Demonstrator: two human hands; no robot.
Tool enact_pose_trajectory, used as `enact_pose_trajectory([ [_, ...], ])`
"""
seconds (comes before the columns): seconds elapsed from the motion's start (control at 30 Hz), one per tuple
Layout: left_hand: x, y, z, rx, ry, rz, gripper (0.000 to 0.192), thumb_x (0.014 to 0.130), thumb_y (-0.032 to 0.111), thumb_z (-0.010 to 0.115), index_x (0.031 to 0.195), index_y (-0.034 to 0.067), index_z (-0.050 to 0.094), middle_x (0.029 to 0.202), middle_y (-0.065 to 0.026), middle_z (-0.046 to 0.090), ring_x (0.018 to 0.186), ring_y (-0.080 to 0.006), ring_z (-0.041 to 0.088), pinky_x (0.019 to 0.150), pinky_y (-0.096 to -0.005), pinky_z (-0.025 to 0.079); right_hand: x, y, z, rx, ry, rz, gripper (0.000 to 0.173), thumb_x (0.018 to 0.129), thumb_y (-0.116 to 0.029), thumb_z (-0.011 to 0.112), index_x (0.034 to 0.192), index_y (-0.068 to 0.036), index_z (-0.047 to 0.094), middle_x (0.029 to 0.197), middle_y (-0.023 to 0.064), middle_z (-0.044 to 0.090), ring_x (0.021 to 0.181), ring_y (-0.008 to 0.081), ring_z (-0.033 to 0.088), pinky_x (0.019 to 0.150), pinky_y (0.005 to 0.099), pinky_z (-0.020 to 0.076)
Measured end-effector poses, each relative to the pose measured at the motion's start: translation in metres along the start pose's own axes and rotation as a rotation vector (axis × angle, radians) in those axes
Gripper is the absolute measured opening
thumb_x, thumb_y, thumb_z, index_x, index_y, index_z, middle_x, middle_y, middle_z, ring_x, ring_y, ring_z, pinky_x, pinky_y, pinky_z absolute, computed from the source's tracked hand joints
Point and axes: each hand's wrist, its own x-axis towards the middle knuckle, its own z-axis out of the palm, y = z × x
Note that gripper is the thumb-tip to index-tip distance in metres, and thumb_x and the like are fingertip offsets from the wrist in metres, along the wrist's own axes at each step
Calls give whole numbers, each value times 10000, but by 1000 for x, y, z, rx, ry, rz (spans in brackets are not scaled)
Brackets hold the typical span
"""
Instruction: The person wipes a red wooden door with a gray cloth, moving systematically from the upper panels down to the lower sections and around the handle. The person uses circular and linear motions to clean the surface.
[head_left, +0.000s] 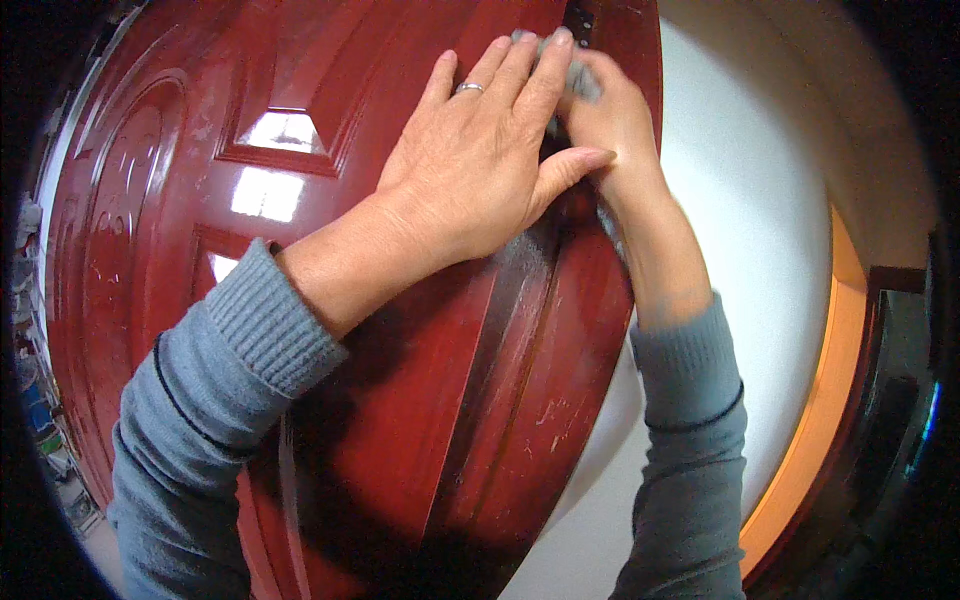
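Observation:
A glossy dark-red panelled door (405, 352) stands right in front of me. My left hand (487, 142), with a ring on one finger, is spread palm-down against or just over it; I cannot tell whether the palm touches. Beside it my right hand (611, 124) is closed around a grey cloth (583, 81) at the door's edge area. The left fingertips and thumb overlap the cloth and right hand in view. A dark metal plate (581, 16) shows above the hands, and the part behind them is hidden. Whitish streaks (517, 262) mark the surface below.
To the right is a white wall (742, 202) with an orange-brown wooden trim (814, 375) and a dark opening beyond. Raised panels (277, 131) on the door reflect window light. Several small items (49, 427) are stacked at the far left rim.

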Motion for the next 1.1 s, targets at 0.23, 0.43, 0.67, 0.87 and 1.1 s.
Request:
enact_pose_trajectory([
  [0.23, 2, -3, -9, 139, -113, 69, 640, 974, 468, 461, 1440, 30, 429, 1481, -217, 429, 1397, -351, 391, 1144, -567, 250, -32, 2, -32, 177, -113, -73, 231, 790, -63, 578, 993, -81, 686, 928, 163, 709, 930, 269, 684, 873, 362, 512],
  [0.43, 1, 0, -7, 148, -107, 83, 537, 881, 184, 513, 1398, 42, 481, 1494, -202, 417, 1408, -338, 380, 1136, -559, 270, 114, 95, -56, -574, 297, -433, 475, 814, -37, 512, 1262, -140, 633, 1273, 130, 624, 1184, 343, 574, 1043, 402, 431],
  [0.67, -2, -6, -6, 159, -117, 87, 538, 874, 163, 518, 1395, 31, 475, 1488, -206, 422, 1405, -348, 380, 1128, -569, 280, 8, 60, -43, -345, 189, -424, 292, 753, 71, 504, 907, -90, 694, 990, 150, 653, 1013, 348, 614, 925, 431, 478],
  [0.87, -1, -7, -11, 160, -120, 54, 560, 907, 159, 509, 1446, 42, 411, 1478, -193, 440, 1404, -323, 388, 1132, -548, 285, -78, -10, -36, 30, -214, -211, 256, 717, 75, 452, 820, -47, 651, 855, 147, 618, 854, 318, 638, 805, 407, 502],
  [1.1, 9, -12, -2, -155, 134, -3, 488, 962, 219, 485, 1402, 11, 446, 1378, -208, 540, 1320, -342, 488, 1109, -547, 327, 23, 10, -7, -176, 146, -90, 465, 865, -102, 573, 1330, -94, 567, 1192, 203, 663, 1127, 306, 637, 976, 372, 478],
])
